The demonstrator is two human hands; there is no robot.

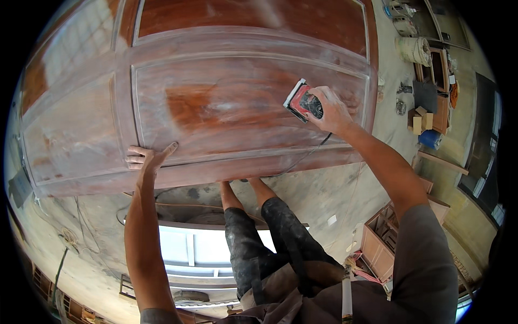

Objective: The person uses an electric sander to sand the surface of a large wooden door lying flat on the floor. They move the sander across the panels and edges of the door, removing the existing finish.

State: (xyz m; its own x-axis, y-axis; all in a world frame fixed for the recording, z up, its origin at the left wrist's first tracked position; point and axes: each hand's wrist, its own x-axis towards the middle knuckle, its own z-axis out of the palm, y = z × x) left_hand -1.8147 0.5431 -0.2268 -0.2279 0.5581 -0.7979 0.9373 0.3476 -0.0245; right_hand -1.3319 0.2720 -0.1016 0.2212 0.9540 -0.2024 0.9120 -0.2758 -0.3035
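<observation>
While right hand (332, 109) holds one red sander (298, 101) on one wooden workpiece (232, 116), left hand (148, 156) lies spread there. Right of workpiece: one cardboard box (421, 121), contents indistinct.

"What do you count there?"
"One left hand (152, 157), one right hand (330, 110), one sander (300, 102)."
"Legs (243, 232)?"
"Two."
"Anything else, and how many?"
"One carton (418, 122), one blue drum (430, 139), one white scrap (332, 220)."

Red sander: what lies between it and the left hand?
No loose object; the head view shows only patchy, dusty wooden panel between sander and left hand.
</observation>
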